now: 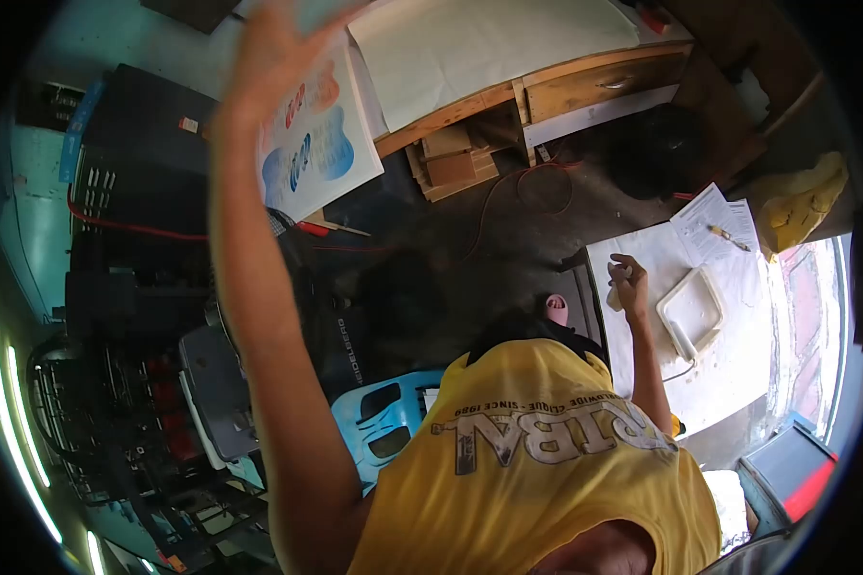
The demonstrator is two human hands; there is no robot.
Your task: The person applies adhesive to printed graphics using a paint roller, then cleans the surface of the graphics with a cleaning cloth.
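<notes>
My left arm reaches far up on the left, and my left hand (276, 57) is smeared by motion. One digit is stretched out to the right, while the other fingertips run past the top edge of the view. The hand overlaps a printed sheet (362, 163) with red and blue shapes, which hangs over the front of a wooden desk (494, 93). On the right, my right hand (631, 287) is closed over a white-covered table (633, 244). A small crumpled white piece (617, 293), like cloth or tissue, shows between its bent fingers.
A shallow white tray (705, 287) with a white cylinder (683, 340) lies beside my right hand. Papers (710, 222) with a pen are behind it. A blue plastic stool (374, 412) stands near my left side. Dark machinery (144, 182) fills the left. Red cable (479, 225) crosses the floor.
</notes>
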